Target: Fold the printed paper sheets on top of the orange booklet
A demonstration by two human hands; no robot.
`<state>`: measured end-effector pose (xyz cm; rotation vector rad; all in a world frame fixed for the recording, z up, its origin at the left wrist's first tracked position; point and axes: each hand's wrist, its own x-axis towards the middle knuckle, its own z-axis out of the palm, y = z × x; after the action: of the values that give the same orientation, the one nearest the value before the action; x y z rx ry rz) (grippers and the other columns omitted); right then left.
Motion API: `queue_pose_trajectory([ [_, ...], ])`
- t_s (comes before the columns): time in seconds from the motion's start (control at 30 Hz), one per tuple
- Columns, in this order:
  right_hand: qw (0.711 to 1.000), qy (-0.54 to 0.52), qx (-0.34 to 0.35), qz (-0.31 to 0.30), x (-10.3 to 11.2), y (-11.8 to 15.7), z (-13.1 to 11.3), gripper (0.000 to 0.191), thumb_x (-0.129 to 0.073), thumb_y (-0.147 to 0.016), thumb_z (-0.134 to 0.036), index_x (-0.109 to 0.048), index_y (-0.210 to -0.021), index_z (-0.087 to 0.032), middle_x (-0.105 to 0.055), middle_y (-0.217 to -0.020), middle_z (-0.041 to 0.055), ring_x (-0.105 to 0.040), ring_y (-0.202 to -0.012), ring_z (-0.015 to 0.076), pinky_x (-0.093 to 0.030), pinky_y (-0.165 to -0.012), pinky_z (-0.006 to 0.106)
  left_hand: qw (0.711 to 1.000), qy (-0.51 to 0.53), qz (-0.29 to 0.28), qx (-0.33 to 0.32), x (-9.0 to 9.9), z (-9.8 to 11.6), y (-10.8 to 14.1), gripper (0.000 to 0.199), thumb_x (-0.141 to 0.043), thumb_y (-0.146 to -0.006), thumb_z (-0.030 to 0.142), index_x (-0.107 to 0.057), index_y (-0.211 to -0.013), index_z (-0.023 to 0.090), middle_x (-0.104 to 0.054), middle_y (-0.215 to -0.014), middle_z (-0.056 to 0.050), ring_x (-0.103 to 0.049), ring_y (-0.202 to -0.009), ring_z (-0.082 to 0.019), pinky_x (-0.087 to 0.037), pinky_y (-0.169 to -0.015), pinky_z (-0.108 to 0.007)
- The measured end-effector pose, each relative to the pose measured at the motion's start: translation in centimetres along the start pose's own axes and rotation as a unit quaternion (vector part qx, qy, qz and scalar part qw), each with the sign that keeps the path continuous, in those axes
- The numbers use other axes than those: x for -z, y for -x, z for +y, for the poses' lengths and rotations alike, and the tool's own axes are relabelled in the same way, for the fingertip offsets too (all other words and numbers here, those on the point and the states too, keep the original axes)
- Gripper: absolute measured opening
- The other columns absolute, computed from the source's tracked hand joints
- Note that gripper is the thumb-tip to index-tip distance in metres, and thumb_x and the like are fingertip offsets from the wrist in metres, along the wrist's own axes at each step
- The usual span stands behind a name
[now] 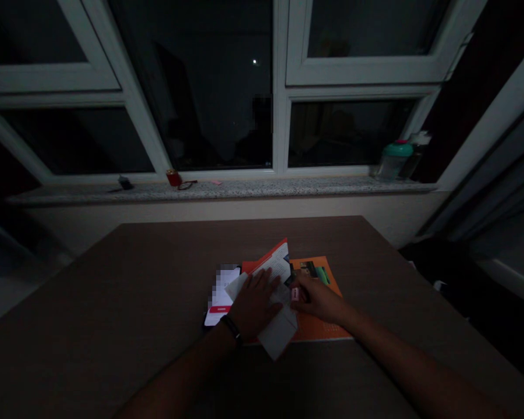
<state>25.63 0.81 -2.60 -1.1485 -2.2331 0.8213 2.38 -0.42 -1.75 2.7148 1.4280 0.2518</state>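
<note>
My left hand (pixel 257 299) lies flat with its fingers stretched over a folded sheet of printed paper (pixel 276 340). The sheet has a red-orange edge and a raised point at the top. In my right hand (pixel 317 298) is a small pink block (pixel 296 294) with a dark mark, pinched between thumb and fingers at the sheet's right edge. Underneath lies an orange booklet (pixel 327 330) with pictures on it. Beside my left hand is a phone (pixel 218 317) with its screen lit, partly covered by the paper. A dark band circles my left wrist.
The brown table (pixel 126 291) reaches toward a granite window sill (pixel 262 187). On the sill stand a bottle with a teal lid (pixel 395 157), a small red object (pixel 173 178) and a small dark object (pixel 124 183). The room is dim.
</note>
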Motion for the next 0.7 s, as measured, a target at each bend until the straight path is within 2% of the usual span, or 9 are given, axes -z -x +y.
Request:
queue_pose_trajectory([
  [0.17, 0.998, 0.000, 0.007, -0.056, 0.2, 0.5, -0.4, 0.034, -0.074, -0.075, -0.027, -0.055, -0.103, -0.022, -0.063, -0.092, 0.0019, -0.059, -0.081, 0.0187, -0.042, -0.065, 0.025, 1.000, 0.000, -0.008, 0.004, 0.4, 0.2, 0.0, 0.058, -0.052, -0.094, 0.045, -0.036, -0.146, 0.024, -0.031, -0.154, -0.012, -0.029, -0.141, -0.032, -0.026, -0.112, -0.054],
  [0.3, 0.997, -0.010, 0.021, -0.067, 0.0, 0.6, -0.3, 0.041, -0.076, -0.073, -0.027, -0.056, -0.108, -0.022, -0.064, -0.095, 0.0022, -0.060, -0.082, 0.0191, -0.043, -0.067, 0.026, 1.000, 0.002, -0.011, 0.002, 0.5, 0.2, 0.0, 0.058, -0.051, -0.094, 0.045, -0.037, -0.146, 0.023, -0.030, -0.155, -0.012, -0.029, -0.141, -0.032, -0.026, -0.112, -0.054],
  [0.4, 0.999, -0.023, 0.001, -0.029, -0.5, 0.4, -0.2, 0.033, -0.073, -0.075, -0.024, -0.057, -0.104, -0.022, -0.062, -0.088, 0.0004, -0.058, -0.076, 0.0170, -0.042, -0.064, 0.025, 1.000, -0.004, -0.008, 0.006, 0.4, 0.2, 0.0, 0.058, -0.052, -0.094, 0.044, -0.037, -0.146, 0.023, -0.029, -0.155, -0.012, -0.028, -0.142, -0.032, -0.026, -0.112, -0.055],
  [0.53, 0.998, -0.015, 0.023, 0.056, -0.8, -0.2, -0.1, 0.031, -0.073, -0.075, -0.021, -0.059, -0.102, -0.022, -0.060, -0.094, 0.0026, -0.056, -0.085, 0.0191, -0.042, -0.072, 0.028, 1.000, -0.016, 0.005, 0.019, 0.3, 0.2, -0.1, 0.055, -0.050, -0.095, 0.043, -0.039, -0.145, 0.021, -0.033, -0.153, -0.013, -0.028, -0.142, -0.032, -0.026, -0.112, -0.055],
  [0.63, 0.997, -0.020, 0.036, 0.070, -0.8, -0.3, 0.0, 0.037, -0.073, -0.075, -0.019, -0.058, -0.108, -0.022, -0.059, -0.101, 0.0040, -0.056, -0.090, 0.0201, -0.042, -0.076, 0.029, 0.999, -0.022, 0.019, 0.015, 0.2, 0.1, -0.1, 0.054, -0.049, -0.096, 0.043, -0.040, -0.144, 0.021, -0.035, -0.152, -0.013, -0.030, -0.141, -0.032, -0.027, -0.112, -0.055],
  [0.7, 0.997, -0.030, 0.024, 0.071, -0.7, -0.2, 0.1, 0.041, -0.072, -0.076, -0.019, -0.054, -0.112, -0.023, -0.059, -0.100, 0.0037, -0.055, -0.086, 0.0189, -0.042, -0.072, 0.028, 0.999, -0.027, 0.025, 0.012, 0.0, 0.0, -0.2, 0.054, -0.049, -0.096, 0.043, -0.039, -0.144, 0.021, -0.035, -0.152, -0.013, -0.030, -0.141, -0.032, -0.027, -0.112, -0.054],
])
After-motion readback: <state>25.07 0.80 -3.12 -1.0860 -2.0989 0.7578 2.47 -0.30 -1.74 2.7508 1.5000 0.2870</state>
